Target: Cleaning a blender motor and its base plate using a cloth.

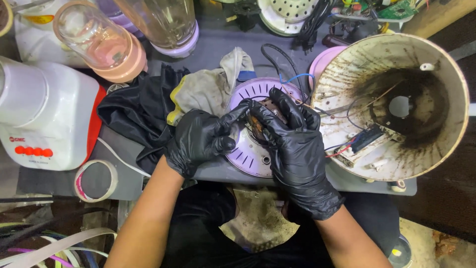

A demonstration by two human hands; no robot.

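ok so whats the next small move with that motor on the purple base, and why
Probably lift the motor a little off the purple base, slowly. Both gloved hands, left and right, pinch it from either side, so the grip looks set. But thin wires run from it into the dirty shell, and a hard pull could tear them.
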